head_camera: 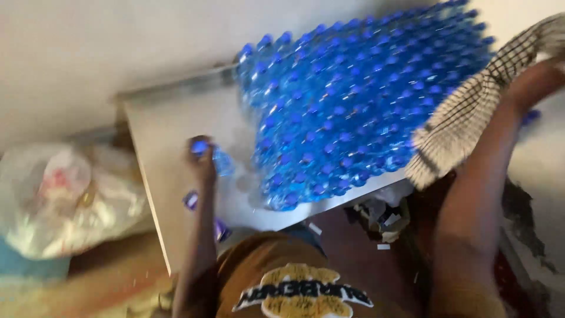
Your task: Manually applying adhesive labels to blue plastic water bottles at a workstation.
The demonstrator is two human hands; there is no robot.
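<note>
**One bottle lifted beside the blue stack**

At left-centre of the frame, the left hand (203, 162) has its grip clamped on a small blue-capped bottle (219, 159) over the tabletop (170, 135). Mid-frame, the stacked bottles (353, 100). Upper right, the right hand (532, 82) touches a checked cloth (471, 112); its grip I cannot tell. Judging by this, steady placing comes next.

Blue-capped bottle packs (359, 100) on table; white plastic bag (65, 194) left.

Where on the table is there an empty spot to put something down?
The table is bare on its left part, between the wall-side edge and the left hand on a small bottle. The right part is crowded with blue-capped bottles. The right hand holds a checked cloth there.
</note>
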